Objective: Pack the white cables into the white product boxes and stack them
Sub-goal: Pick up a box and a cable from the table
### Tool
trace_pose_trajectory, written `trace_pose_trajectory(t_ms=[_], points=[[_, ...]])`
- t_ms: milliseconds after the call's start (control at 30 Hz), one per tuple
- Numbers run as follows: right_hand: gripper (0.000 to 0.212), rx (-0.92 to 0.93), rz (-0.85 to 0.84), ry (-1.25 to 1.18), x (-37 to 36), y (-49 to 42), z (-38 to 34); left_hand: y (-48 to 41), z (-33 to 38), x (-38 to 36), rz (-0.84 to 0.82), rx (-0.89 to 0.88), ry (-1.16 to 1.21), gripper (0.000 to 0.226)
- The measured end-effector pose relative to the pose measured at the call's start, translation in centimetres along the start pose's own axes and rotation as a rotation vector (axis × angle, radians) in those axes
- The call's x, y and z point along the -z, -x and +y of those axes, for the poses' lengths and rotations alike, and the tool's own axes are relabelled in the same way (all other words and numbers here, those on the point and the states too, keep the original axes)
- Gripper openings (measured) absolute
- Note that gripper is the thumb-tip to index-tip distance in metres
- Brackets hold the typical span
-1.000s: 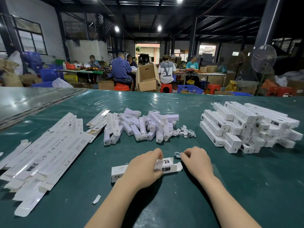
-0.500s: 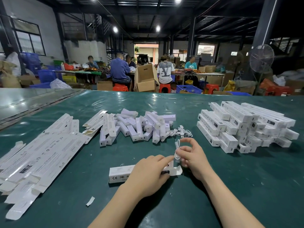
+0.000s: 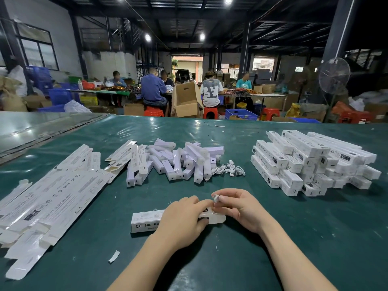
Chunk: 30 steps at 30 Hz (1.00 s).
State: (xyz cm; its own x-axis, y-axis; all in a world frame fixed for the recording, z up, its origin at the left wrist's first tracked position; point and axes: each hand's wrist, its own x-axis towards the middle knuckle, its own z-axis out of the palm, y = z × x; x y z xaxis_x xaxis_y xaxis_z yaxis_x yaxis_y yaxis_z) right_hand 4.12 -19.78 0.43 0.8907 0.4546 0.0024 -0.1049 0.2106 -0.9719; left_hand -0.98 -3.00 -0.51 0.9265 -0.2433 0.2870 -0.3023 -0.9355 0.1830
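A long white product box (image 3: 147, 220) lies flat on the green table near me, its right end open. My left hand (image 3: 182, 219) presses down on the box near that end. My right hand (image 3: 239, 208) pinches a small coiled white cable (image 3: 215, 198) just above the open end. Loose white cables (image 3: 228, 170) lie in a small heap further back at the centre. A stack of closed white boxes (image 3: 310, 162) stands at the right.
A heap of small white units (image 3: 174, 162) lies centre-back, flat unfolded cartons (image 3: 48, 192) spread at the left. A paper scrap (image 3: 114, 256) lies near my left forearm. The green table (image 3: 315, 238) ends at the far edge, where people sit working beyond it.
My right hand went from beside the box to the cable heap, took a white cable, and has brought it back to the box's open end. My left hand stayed on the box.
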Motion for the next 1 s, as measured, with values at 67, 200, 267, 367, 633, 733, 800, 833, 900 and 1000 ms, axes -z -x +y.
trace_pose_trajectory(t_ms=[67, 200, 267, 367, 633, 733, 800, 833, 900, 1000], points=[[0.015, 0.02, 0.004, 0.071, -0.3, 0.0, 0.2, 0.0, -0.2, 0.0, -0.007, 0.006, 0.001, 0.042], [0.015, 0.085, 0.068, 0.289, -0.8, 0.0, 0.6, -0.1, -0.3, 0.1, -0.016, 0.009, -0.011, 0.039], [0.016, 0.098, 0.094, 0.315, -0.8, 0.0, 0.6, 0.0, -0.3, 0.2, -0.016, 0.012, -0.005, 0.039], [0.021, 0.127, 0.163, 0.321, -0.8, 0.0, 0.5, 0.0, -0.4, 0.2, -0.017, 0.014, 0.004, 0.04], [0.022, 0.133, 0.282, 0.381, -0.9, -0.2, 0.7, 0.1, -1.4, 0.4, -0.003, 0.062, 0.014, 0.037], [0.017, 0.175, 0.288, 0.379, -1.1, -0.3, 0.9, 0.0, -1.4, 0.5, -0.002, 0.072, 0.012, 0.033], [0.016, 0.21, 0.308, 0.352, -1.2, -0.4, 1.0, 0.0, -1.3, 0.4, 0.002, 0.072, 0.012, 0.032], [0.017, 0.221, 0.313, 0.322, -1.2, -0.4, 1.0, 0.0, -1.3, 0.4, 0.005, 0.071, 0.016, 0.032], [0.022, 0.226, 0.303, 0.261, -1.3, -0.4, 1.0, 0.1, -1.3, 0.4, 0.013, 0.068, 0.022, 0.031], [0.025, 0.231, 0.268, 0.286, -1.5, -0.4, 1.2, 0.2, -1.3, 0.4, 0.024, 0.067, 0.022, 0.031]])
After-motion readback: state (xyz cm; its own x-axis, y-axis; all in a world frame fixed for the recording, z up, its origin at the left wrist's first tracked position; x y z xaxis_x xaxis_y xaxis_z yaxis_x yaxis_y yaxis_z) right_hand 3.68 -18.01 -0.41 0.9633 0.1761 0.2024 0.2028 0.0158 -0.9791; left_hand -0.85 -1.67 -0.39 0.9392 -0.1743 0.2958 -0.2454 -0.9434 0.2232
